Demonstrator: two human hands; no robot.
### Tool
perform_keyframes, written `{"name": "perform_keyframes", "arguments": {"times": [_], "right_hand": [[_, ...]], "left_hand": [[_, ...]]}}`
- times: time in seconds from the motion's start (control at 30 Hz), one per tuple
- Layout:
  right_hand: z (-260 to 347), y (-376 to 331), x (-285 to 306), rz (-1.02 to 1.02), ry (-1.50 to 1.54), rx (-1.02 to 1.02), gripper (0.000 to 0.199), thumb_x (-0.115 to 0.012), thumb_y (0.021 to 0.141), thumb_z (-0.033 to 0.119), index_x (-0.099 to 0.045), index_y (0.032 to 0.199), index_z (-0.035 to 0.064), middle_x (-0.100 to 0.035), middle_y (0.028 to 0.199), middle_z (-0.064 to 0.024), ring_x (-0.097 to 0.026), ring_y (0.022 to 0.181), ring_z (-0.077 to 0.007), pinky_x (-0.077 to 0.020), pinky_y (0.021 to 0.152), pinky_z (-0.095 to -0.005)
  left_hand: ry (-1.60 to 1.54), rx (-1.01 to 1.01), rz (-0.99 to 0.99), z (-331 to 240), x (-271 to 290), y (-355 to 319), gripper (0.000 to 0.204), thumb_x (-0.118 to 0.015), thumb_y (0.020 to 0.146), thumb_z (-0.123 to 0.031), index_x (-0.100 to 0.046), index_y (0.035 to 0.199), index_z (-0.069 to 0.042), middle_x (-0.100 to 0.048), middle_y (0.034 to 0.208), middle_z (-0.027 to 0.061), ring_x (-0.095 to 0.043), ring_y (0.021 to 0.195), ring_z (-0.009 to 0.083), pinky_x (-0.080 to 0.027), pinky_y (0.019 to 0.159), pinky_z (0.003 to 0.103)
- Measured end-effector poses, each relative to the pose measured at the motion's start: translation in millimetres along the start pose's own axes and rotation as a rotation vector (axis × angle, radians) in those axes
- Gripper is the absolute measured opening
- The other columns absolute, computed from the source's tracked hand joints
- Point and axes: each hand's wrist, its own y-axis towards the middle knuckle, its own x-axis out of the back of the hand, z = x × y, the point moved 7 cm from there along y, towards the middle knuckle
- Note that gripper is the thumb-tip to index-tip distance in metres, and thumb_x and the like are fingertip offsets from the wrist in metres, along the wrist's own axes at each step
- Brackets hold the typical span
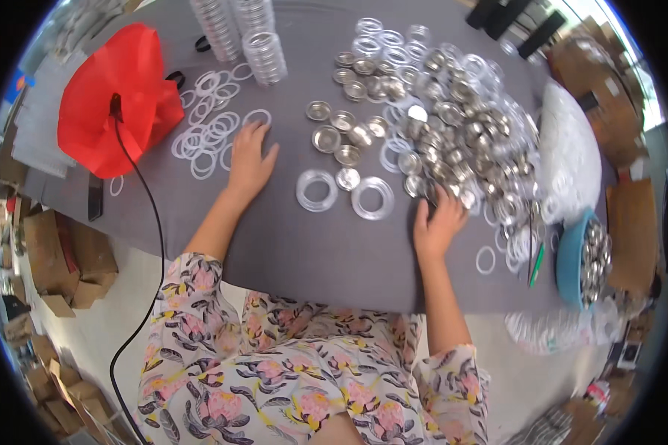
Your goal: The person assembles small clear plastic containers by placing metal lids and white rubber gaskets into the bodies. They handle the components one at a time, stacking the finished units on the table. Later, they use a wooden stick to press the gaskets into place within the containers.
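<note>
Packaging only:
- crumpled red plastic bag (122,96), upper left of the frame, lying on the grey table, black cable running out from under it.
- bulging white plastic bag (571,159), right side, on the table edge.
- clear plastic bag (564,330), lower right, below the table edge, contents too blurred to tell.
- brown cardboard boxes (67,256), left edge, piled on the floor, flaps open.
- more brown cardboard cartons (631,222), right edge, plus some at the upper right.

No readable labels, signs or screens visible.
</note>
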Motion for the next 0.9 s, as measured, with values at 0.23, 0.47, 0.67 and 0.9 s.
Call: {"name": "perform_keyframes", "arguments": {"times": [0.23, 0.47, 0.67, 0.9], "right_hand": [[8, -29, 11, -0.015, 0.051, -0.003, 0.048, -0.056, 0.080, 0.020, -0.048, 0.126, 0.0106, -0.049, 0.128, -0.0110, -0.036, 0.127, -0.0337, -0.0140, 0.103, -0.0651], [10, -48, 17, -0.012, 0.087, -0.024, 0.049, -0.060, 0.077, 0.020, -0.048, 0.124, 0.0069, -0.052, 0.116, -0.0125, -0.041, 0.119, -0.0336, -0.0217, 0.101, -0.0648], [14, -46, 13, -0.006, 0.001, -0.034, 0.052, -0.062, 0.076, 0.022, -0.047, 0.123, 0.0063, -0.051, 0.114, -0.0137, -0.041, 0.118, -0.0324, -0.0266, 0.100, -0.0623], [16, -43, 12, 0.012, -0.006, -0.019, 0.051, -0.063, 0.076, 0.022, -0.048, 0.122, 0.0063, -0.051, 0.114, -0.0134, -0.041, 0.118, -0.0324, -0.0259, 0.101, -0.0620]], "left_hand": [[-0.181, -0.284, 0.249, -112, -39, 2, 0.044, -0.066, 0.074, -0.013, -0.053, 0.116, -0.005, -0.053, 0.121, 0.0131, -0.048, 0.113, 0.0317, -0.037, 0.097, 0.044], [0.026, -0.063, 0.440, -104, -41, 24, 0.020, -0.067, 0.075, -0.011, -0.065, 0.094, -0.006, -0.064, 0.097, 0.0081, -0.056, 0.096, 0.0264, -0.040, 0.085, 0.039], [0.021, -0.346, 0.212, -118, 23, -21, 0.015, -0.064, 0.078, -0.013, -0.066, 0.092, -0.009, -0.063, 0.093, 0.0028, -0.054, 0.095, 0.0250, -0.036, 0.088, 0.042], [0.122, -0.399, 0.342, -100, 10, -47, 0.022, -0.063, 0.079, -0.014, -0.063, 0.102, -0.012, -0.059, 0.101, 0.0024, -0.047, 0.114, 0.0267, -0.023, 0.105, 0.054]]}}
